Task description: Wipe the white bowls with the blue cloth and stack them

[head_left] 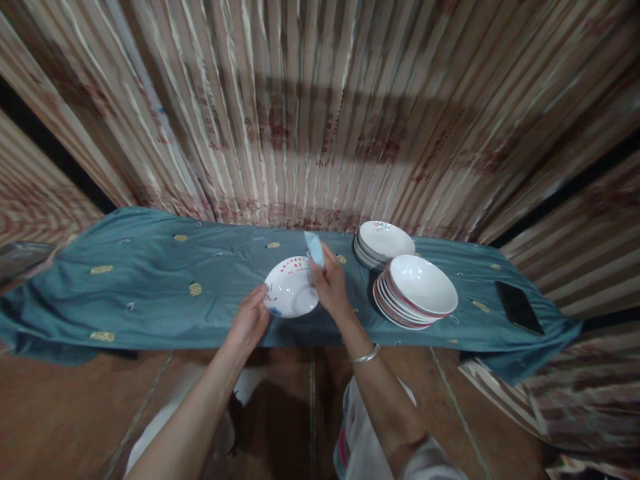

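Observation:
A white plate (291,297) with red lettering and a blue mark is held tilted above the cloth-covered table. My left hand (254,317) grips its left rim, thumb on the upper face. At the plate's right side, my right hand (331,283) is closed on a light blue cloth (315,248), which sticks up from the fingers; whether this hand also touches the rim I cannot tell. To the right stands a stack of white bowls (423,287) with red rims, the top one tipped. Behind it is a stack of white plates (385,240) with a floral print.
A teal tablecloth (150,287) with yellow pineapple prints covers the long, narrow table. A black phone (519,307) lies near its right end. Pleated patterned curtains (310,120) hang behind and at both sides. Brown floor tiles (285,400) show below the front edge.

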{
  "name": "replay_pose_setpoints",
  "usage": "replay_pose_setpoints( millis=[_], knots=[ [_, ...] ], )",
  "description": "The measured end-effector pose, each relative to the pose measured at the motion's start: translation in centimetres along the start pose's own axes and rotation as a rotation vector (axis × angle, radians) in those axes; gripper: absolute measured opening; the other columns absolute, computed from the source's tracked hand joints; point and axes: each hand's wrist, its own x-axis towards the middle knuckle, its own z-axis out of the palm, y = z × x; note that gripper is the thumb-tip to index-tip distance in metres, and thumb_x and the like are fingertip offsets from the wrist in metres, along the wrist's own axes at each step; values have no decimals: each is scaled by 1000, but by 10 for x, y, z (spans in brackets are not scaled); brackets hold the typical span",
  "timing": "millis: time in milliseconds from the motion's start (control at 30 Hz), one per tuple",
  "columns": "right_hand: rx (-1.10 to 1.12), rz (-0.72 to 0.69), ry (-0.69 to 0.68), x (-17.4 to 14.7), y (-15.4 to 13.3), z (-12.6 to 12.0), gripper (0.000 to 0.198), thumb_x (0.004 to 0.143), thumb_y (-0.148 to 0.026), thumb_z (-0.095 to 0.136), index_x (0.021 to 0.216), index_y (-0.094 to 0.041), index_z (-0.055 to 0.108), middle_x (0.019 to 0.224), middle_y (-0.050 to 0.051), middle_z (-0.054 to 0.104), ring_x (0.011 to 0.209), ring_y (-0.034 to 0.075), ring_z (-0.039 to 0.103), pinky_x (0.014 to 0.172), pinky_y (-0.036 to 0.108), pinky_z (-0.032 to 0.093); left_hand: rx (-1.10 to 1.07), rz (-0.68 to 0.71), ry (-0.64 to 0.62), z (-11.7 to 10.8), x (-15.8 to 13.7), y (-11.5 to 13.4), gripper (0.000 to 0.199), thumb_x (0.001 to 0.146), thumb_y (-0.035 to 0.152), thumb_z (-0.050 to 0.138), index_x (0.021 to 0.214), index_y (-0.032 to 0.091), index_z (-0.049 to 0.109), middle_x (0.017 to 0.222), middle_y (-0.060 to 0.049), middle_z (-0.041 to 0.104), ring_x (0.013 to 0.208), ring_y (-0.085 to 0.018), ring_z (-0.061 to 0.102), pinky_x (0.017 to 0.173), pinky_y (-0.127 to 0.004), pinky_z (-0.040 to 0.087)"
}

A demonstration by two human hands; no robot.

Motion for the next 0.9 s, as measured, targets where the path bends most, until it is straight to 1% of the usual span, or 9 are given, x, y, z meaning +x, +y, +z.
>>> replay_pose_setpoints(
  millis=[67,133,200,267,333,467,633,800,900],
  knots=[
    [-130,-180,-22,-7,-17,3,47,88,-34,31,131,-18,40,140,10,36,131,25,27,106,43,24,15,19,-6,0,-1,-1,10,65,20,67,72,12,66,69,-6,70,81,-20,66,79,-30,50],
    [-248,-318,-122,-16,-31,9,49,88,-37,38,133,-18,38,145,11,29,136,26,18,108,46,20,19,40,-27,-1,-1,-3,9,64,20,67,71,14,66,69,-4,70,75,-19,65,74,-28,50],
    [-346,-395,-201,-26,-40,17,53,85,-43,46,132,-19,40,146,12,27,137,28,12,109,49,16,27,55,-30,-2,-2,-3,8,63,18,65,71,15,66,67,-2,69,66,-15,63,67,-25,49],
    [-416,-419,-235,-33,-45,25,55,84,-46,49,131,-20,42,146,12,27,138,30,9,109,52,11,42,60,-7,-2,-4,-3,8,63,15,62,70,16,66,64,0,67,58,-12,60,62,-23,47],
    [-461,-404,-241,-36,-46,30,49,86,-41,47,132,-22,42,147,10,28,138,29,8,109,52,8,47,63,-5,-1,-5,-3,10,63,14,60,71,17,66,65,0,67,62,-13,61,64,-24,47],
    [-486,-331,-214,-32,-38,30,43,90,-26,42,133,-27,40,147,6,29,139,25,9,110,50,9,35,72,-48,4,-3,-4,16,63,16,60,78,18,66,78,-4,70,85,-20,64,76,-29,48],
    [-394,-233,-161,-20,-21,24,43,92,-33,36,134,-25,40,147,6,27,138,23,13,109,46,18,9,46,-27,1,1,-5,15,66,22,65,78,14,66,80,-5,71,86,-21,65,81,-32,48],
    [-140,-75,-113,-11,2,22,46,93,-39,26,133,-24,41,145,4,30,134,17,27,109,34,24,-26,-8,-53,2,0,-3,28,72,27,62,91,8,67,92,-11,71,94,-25,64,86,-36,47],
    [22,28,-101,-9,16,24,47,92,-42,26,132,-24,42,144,4,33,131,16,33,108,33,27,-31,-40,-24,3,-1,-1,30,75,26,59,96,6,66,94,-12,71,97,-25,63,88,-37,47]
  ],
)
